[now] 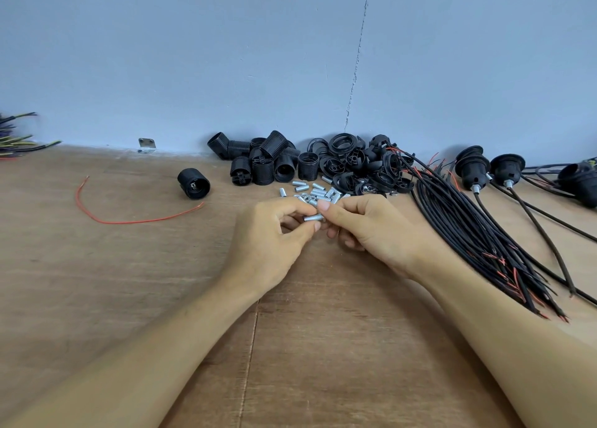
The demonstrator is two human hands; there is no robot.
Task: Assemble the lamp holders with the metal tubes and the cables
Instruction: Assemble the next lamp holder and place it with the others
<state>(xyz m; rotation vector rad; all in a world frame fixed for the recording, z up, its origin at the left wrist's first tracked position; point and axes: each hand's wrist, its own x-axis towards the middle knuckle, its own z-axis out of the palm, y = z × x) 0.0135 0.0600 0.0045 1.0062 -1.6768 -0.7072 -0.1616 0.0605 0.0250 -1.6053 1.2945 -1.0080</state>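
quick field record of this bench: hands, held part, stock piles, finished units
left hand: pinches a metal tube
right hand: pinches the same tube
loose tubes: heap just beyond the hands
lamp holders: black pile by the wall; lone holder apart, left
cables: black bundle beside right forearm
assembled holders: far right, cables attached
red wire: loose on table, left

Tubes (318, 192): bright threaded metal, silvery sheen. Holders (262, 162): black plastic, ribbed, semi-matt; cables (465, 220) in smooth black sheathing. Counter (129, 282): matt brown wood with visible grain; wall (226, 56) matt painted.
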